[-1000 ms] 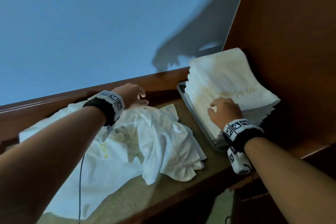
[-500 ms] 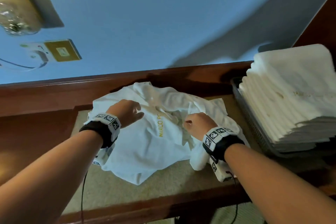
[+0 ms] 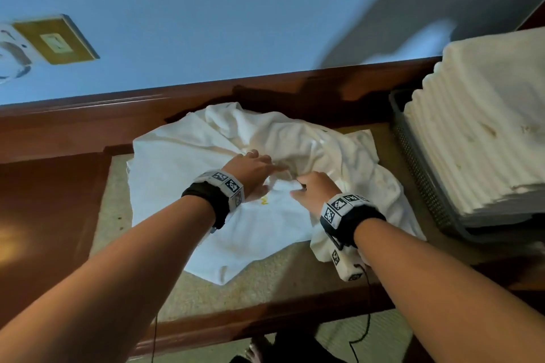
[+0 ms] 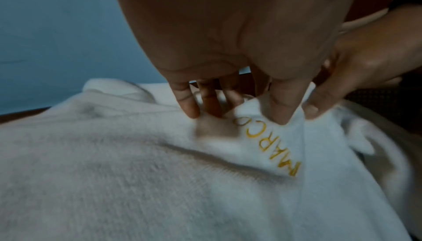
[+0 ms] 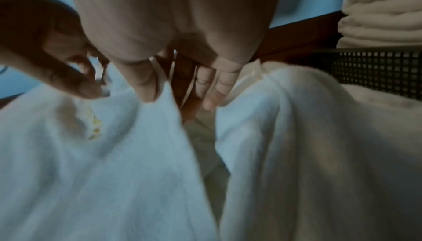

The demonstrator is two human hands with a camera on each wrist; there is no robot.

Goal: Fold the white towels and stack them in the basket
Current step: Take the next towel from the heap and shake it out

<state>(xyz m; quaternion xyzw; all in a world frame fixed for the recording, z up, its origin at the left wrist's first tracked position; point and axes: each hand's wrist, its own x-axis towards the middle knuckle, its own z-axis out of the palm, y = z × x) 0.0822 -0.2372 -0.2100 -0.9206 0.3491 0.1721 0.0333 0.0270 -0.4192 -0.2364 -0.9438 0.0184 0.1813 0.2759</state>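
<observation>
The left hand [image 3: 252,169] pinches a fold of the crumpled white towel [image 3: 188,174] between thumb and fingers, right at the gold stitched lettering [image 4: 266,143] (it reads "MARCO"), and the right hand [image 3: 314,190], just beside it, grips a bunched edge of the same cloth. The towel sprawls unfolded over the beige tabletop [image 3: 265,283] inside its dark wooden rim. At the far right, a tall stack of folded towels [image 3: 483,138] sits in the grey mesh basket [image 3: 424,183].
</observation>
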